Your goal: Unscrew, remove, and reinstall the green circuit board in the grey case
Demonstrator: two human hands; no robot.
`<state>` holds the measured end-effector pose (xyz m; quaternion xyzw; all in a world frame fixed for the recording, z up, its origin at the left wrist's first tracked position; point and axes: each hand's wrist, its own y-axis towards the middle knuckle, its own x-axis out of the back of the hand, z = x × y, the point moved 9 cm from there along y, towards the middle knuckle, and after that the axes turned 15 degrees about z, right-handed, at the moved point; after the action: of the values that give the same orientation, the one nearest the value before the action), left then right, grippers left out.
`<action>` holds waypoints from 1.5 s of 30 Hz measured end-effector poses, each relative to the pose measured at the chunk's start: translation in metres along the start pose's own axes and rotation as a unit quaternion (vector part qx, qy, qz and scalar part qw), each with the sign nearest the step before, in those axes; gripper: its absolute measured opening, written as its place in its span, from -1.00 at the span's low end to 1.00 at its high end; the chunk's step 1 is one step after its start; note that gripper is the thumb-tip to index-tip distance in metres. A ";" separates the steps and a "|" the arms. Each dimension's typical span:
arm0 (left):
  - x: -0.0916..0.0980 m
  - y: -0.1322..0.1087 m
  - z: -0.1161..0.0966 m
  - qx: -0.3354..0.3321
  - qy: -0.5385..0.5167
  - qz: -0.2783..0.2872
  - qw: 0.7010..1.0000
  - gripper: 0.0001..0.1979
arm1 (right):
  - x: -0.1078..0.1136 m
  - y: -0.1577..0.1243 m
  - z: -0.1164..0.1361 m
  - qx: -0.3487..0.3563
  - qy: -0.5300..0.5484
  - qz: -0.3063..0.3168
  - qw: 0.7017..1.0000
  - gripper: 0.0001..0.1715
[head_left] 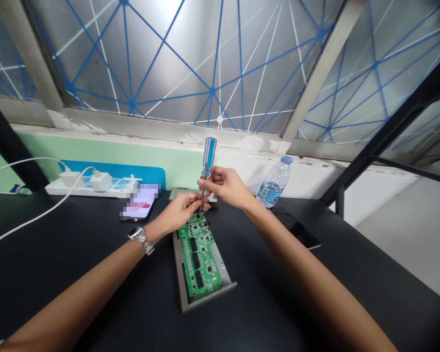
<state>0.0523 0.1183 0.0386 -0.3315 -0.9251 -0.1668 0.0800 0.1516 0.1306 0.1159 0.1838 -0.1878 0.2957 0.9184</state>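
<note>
A screwdriver [209, 152] with a clear-and-blue handle stands nearly upright over the far end of a green circuit board [206, 254]. My right hand [225, 186] is closed round it just below the handle. Lower down, my left hand [185, 209] pinches the shaft close to its tip; a watch is on that wrist. The tip meets the board's far end, but the exact contact point is too small to make out. Beneath the board is a grey metal tray [209, 298] with a raised near edge, lying on the black table [132, 303].
A phone [141, 203] with a lit screen lies left of my hands, before a white power strip [55, 188] with plugged-in chargers and cables. To the right are a water bottle [275, 183] and a dark flat device [297, 229]. A flat metal plate [174, 192] lies behind my hands.
</note>
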 end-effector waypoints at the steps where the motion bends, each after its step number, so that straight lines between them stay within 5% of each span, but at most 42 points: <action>1: 0.000 0.000 -0.001 -0.001 -0.003 0.000 1.000 -0.75 | 0.000 0.000 0.003 0.000 0.009 0.011 1.000 -0.67; 9: -0.003 -0.002 -0.012 -0.007 0.036 0.016 0.999 -0.76 | 0.002 -0.002 0.011 0.004 0.071 0.048 0.996 -0.68; 18: 0.011 -0.013 -0.015 -0.029 0.097 -0.136 0.986 -0.84 | 0.003 0.002 0.006 0.044 0.091 -0.021 0.995 -0.54; 28: 0.006 -0.009 -0.007 -0.039 0.044 -0.089 0.994 -0.84 | 0.005 0.000 0.006 0.038 0.056 -0.094 0.993 -0.49; 37: 0.004 -0.009 -0.015 -0.032 0.052 -0.043 0.997 -0.82 | -0.005 -0.001 0.010 0.012 0.130 0.094 0.987 -0.65; 45: 0.001 -0.008 -0.013 -0.023 0.020 -0.023 0.999 -0.77 | 0.001 0.003 0.007 0.052 0.131 0.035 0.989 -0.63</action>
<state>0.0472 0.1081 0.0486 -0.3081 -0.9267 -0.1968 0.0867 0.1495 0.1302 0.1230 0.1847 -0.0569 0.3587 0.9132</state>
